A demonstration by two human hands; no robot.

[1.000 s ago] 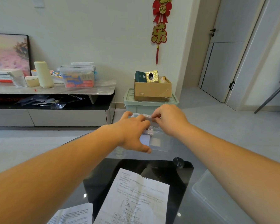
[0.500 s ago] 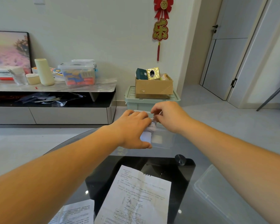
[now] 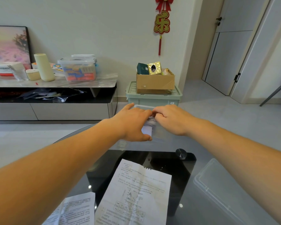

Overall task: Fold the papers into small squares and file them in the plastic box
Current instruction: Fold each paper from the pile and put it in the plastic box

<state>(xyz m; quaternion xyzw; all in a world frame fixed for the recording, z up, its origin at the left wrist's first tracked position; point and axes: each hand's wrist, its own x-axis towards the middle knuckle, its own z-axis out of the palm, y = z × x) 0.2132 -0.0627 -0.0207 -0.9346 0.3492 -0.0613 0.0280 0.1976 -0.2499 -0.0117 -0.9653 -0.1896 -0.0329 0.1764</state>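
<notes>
A clear plastic box [image 3: 163, 137] stands on the far side of the glass table [image 3: 201, 156]. White folded papers [image 3: 147, 131] show through its near wall. My left hand [image 3: 133, 122] holds the box's left end, thumb against the near wall and fingers over the rim. My right hand [image 3: 172, 119] reaches in from above, its fingers curled down onto the folded papers; the fingertips are hidden. Near me lie a flat printed sheet [image 3: 136, 192] and a second sheet [image 3: 76, 210].
The box's clear lid [image 3: 230, 189] lies on the table at the right. A round black knob [image 3: 181, 153] sits on the dark base under the glass. Beyond the table stand a green bin [image 3: 152, 99] with a cardboard carton and a low cabinet [image 3: 55, 109].
Both hands stay at the box. My right fingers have drawn closer to my left hand over the folded papers, and my view has shifted slightly.
</notes>
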